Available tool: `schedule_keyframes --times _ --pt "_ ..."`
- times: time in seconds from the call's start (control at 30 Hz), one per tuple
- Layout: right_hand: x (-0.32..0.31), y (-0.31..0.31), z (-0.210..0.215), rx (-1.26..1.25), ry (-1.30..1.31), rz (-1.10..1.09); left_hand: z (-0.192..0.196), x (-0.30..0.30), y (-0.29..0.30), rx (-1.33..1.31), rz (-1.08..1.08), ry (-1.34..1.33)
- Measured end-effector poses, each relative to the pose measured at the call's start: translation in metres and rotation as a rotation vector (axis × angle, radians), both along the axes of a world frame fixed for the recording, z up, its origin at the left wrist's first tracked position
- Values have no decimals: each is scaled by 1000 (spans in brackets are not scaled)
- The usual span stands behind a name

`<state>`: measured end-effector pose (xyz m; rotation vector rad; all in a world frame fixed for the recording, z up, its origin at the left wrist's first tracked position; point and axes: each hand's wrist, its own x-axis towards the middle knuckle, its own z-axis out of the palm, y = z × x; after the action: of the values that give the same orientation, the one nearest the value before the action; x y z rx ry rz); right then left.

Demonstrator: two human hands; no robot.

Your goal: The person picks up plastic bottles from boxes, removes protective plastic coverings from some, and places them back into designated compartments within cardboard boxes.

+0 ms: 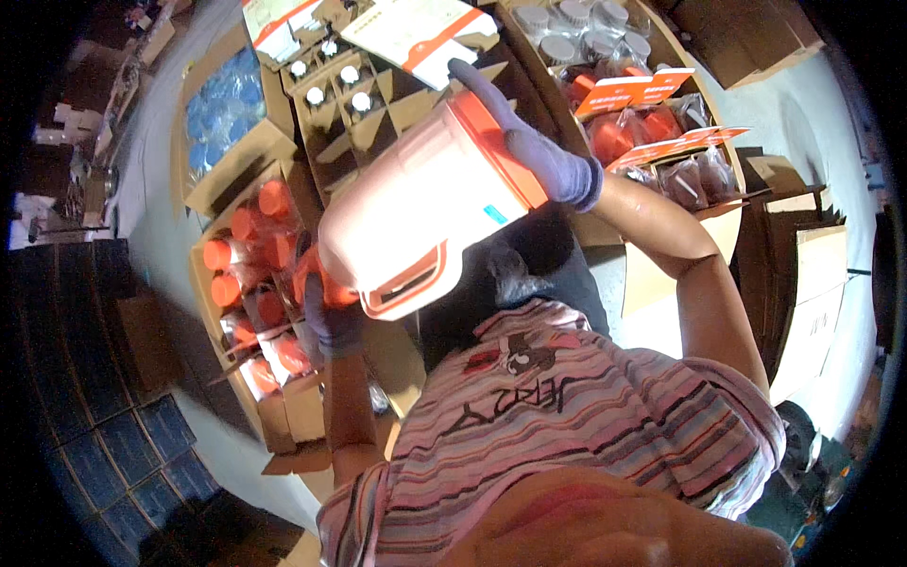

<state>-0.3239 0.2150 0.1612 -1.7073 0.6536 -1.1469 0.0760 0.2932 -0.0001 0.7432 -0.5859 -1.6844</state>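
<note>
A large pale pink plastic container [406,203] with an orange-red rim or lid [491,146] and a looped pink handle [416,283] lies tilted across my front, held in the air. My right hand [534,146], in a purple knit glove, grips the orange-red end, fingers stretched over its far edge and thumb on the near side. At the container's other end, my gloved left hand [331,317] closes on an orange-red plastic piece [326,286] next to the pink wall. Whether that piece belongs to the container I cannot tell; some left fingers are in shadow.
Left of me, a carton [274,416] holds bagged bottles with orange-red caps. Beyond stand a carton of blue-wrapped items [225,109] and a divided carton [331,142] with white-capped bottles. At right, another carton [652,47] holds grey-lidded jars and bagged red items. Dark stacked boxes [85,350] stand far left.
</note>
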Motion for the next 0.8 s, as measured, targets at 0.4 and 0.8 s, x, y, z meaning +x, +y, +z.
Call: schedule_keyframes --times 0.4,0.8 --pt "-15 19 -2 -145 4 -70 73 -50 3 -122 34 -18" --pt "-5 56 -48 388 -620 -115 69 -33 -15 -136 182 -142"
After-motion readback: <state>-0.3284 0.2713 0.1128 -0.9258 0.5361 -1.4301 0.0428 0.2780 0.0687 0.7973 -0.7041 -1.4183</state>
